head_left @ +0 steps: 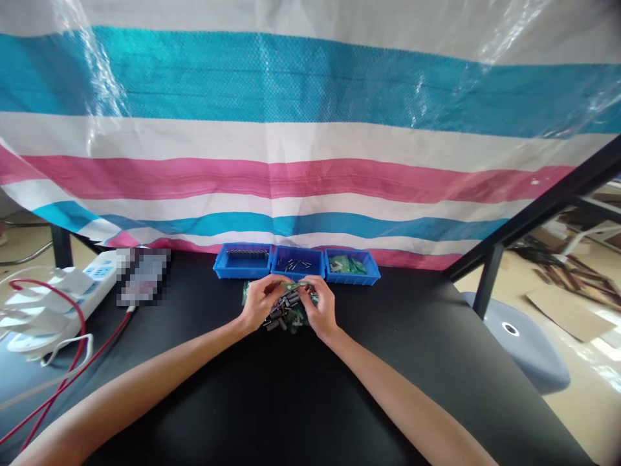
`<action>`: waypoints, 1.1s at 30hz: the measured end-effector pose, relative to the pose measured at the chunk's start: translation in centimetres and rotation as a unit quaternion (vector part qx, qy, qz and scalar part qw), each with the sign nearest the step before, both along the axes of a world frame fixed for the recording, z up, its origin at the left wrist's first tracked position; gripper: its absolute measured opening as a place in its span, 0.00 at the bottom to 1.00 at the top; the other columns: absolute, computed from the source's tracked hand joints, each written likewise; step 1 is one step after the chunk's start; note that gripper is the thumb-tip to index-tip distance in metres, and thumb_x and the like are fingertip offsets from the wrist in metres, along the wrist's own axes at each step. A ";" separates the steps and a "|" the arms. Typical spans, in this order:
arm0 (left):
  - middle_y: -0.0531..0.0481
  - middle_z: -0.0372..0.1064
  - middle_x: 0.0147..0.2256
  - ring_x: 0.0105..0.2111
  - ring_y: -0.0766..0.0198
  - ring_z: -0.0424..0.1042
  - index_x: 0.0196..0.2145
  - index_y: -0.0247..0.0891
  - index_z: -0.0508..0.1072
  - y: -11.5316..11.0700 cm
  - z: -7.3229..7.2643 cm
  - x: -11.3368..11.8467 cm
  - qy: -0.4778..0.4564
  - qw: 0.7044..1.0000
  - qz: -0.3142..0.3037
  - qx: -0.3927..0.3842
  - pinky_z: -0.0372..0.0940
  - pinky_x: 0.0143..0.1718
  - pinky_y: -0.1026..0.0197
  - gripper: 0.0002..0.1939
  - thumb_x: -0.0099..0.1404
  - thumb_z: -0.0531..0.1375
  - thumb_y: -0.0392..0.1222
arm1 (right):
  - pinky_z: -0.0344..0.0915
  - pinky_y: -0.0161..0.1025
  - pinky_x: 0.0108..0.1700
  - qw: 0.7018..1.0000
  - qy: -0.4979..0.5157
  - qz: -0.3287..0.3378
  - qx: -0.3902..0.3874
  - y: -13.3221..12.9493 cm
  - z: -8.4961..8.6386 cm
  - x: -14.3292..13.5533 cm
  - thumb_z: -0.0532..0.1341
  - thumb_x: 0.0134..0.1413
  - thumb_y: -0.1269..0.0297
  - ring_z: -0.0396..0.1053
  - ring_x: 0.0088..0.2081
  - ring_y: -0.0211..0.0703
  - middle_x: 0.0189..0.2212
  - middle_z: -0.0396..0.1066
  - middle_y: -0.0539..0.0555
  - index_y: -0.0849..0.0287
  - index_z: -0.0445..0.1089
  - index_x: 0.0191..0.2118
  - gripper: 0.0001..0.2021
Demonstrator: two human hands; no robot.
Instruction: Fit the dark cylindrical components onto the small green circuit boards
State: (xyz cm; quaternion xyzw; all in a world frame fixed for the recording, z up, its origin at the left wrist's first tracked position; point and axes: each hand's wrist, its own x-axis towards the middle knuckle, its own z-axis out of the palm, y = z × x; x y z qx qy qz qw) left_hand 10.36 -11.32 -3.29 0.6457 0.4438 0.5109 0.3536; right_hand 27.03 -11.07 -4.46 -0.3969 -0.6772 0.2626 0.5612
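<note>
My left hand [262, 301] and my right hand [320, 307] meet over the black table, thumbs and fingertips pinched. Between them stretches a small pale green plastic packet [294, 285], its ends at my fingertips; fingers partly cover it. Just below lies a heap of dark grey metal cylinders [277, 318]. More green plastic packets [297, 320] are mixed in beside these cylinders, close to my right hand. Behind my hands stand three blue bins: the left bin [242, 270] has a row of metal cylinders, the middle bin [297, 273] thin dark pins or screws, the right bin [352, 279] green packets.
A white power strip [99, 272] with plugs sits at the left, near a blurred phone-like device [144, 277] on a red cable [109, 340]. A striped plastic sheet [272, 175] hangs behind the table [272, 408]. A grey stool [521, 343] stands beyond the right edge.
</note>
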 end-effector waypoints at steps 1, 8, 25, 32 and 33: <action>0.56 0.63 0.19 0.17 0.72 0.59 0.38 0.35 0.75 0.1 -0.4 0.1 -0.003 1.000 0.013 0.001 0.55 0.19 0.68 0.10 0.65 0.59 0.45 | 0.67 0.37 0.36 1.000 -0.005 -0.011 0.011 0.1 -0.1 0.0 0.58 0.61 0.63 0.68 0.36 0.42 0.36 0.69 0.55 0.58 0.69 0.36 0.06; 0.49 0.74 0.31 0.25 0.69 0.67 0.38 0.36 0.76 0.0 0.3 -1.7 0.112 0.985 0.037 0.122 0.62 0.29 0.67 0.11 0.67 0.56 0.44 | 0.64 0.36 0.32 0.997 -0.028 -0.049 0.057 0.0 -0.8 0.2 0.58 0.61 0.64 0.64 0.29 0.39 0.28 0.66 0.52 0.58 0.65 0.30 0.08; 0.54 0.62 0.21 0.21 0.70 0.60 0.26 0.35 0.70 0.9 -1.4 -2.2 0.242 0.940 0.060 0.233 0.58 0.23 0.67 0.15 0.66 0.58 0.47 | 0.70 0.40 0.38 0.996 -0.057 -0.001 0.062 0.2 -1.3 -0.1 0.57 0.62 0.66 0.72 0.35 0.43 0.33 0.73 0.56 0.59 0.72 0.33 0.08; 0.52 0.65 0.24 0.23 0.70 0.63 0.28 0.36 0.70 0.8 -1.5 -2.1 0.233 0.940 0.047 0.246 0.60 0.26 0.67 0.12 0.67 0.57 0.45 | 0.70 0.40 0.42 0.996 -0.070 0.013 0.054 -0.2 -0.6 0.1 0.58 0.60 0.66 0.71 0.40 0.44 0.39 0.72 0.57 0.57 0.71 0.43 0.07; 0.52 0.66 0.25 0.24 0.70 0.64 0.29 0.36 0.70 0.8 -1.5 -2.1 0.230 0.940 0.043 0.247 0.60 0.27 0.67 0.12 0.67 0.57 0.44 | 0.70 0.40 0.42 0.996 -0.073 0.012 0.053 -0.2 -0.6 0.2 0.58 0.60 0.66 0.71 0.40 0.44 0.39 0.72 0.57 0.57 0.70 0.42 0.07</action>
